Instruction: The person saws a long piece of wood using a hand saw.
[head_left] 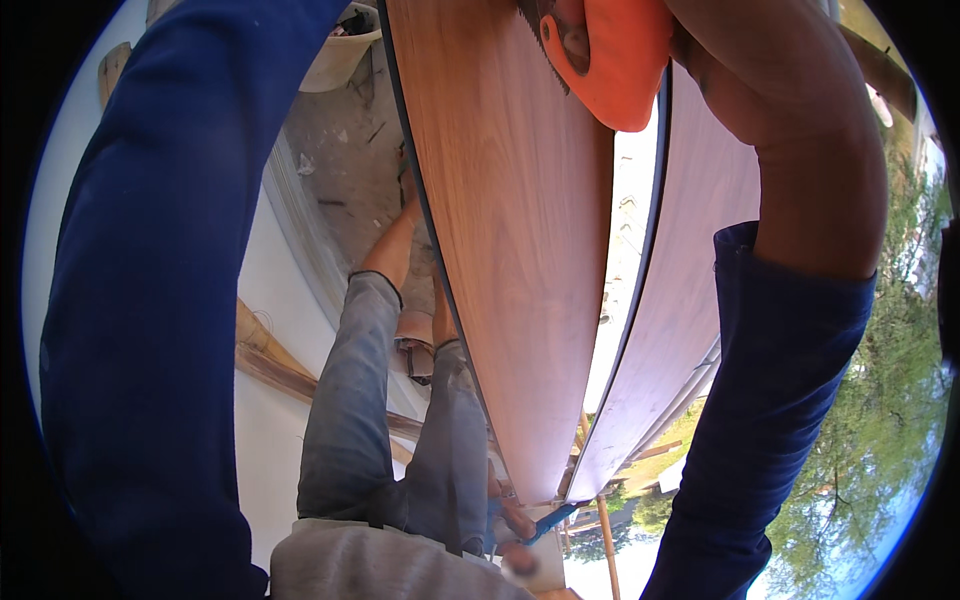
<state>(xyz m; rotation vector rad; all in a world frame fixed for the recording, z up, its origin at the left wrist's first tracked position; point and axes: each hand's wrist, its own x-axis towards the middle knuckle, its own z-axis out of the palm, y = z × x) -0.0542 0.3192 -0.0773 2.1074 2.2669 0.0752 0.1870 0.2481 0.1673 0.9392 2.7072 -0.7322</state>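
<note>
Orange saw handle (620, 60) in right hand (575, 40) grip, cut off at top; left hand hidden beyond wood-grain board (510, 230).

**Wood grain, orange plastic, blue cloth**

The board (515, 230) running from 12 toward 6 o'clock has a smooth, faintly satiny wood-grain face in warm brown, edged by a thin dark band. At 3 o'clock a second panel (690, 260) shows a paler, matt grain. At 12 o'clock the right hand (585, 35) grips a saw handle (625, 60) of smooth orange plastic; the toothed blade (545, 45) looks like dull metal. Both sleeves are matt blue cloth. Another person's trousers (385, 420) at 6 o'clock are faded grey denim. The floor (350, 170) at 11 o'clock is rough, dusty concrete.
</note>
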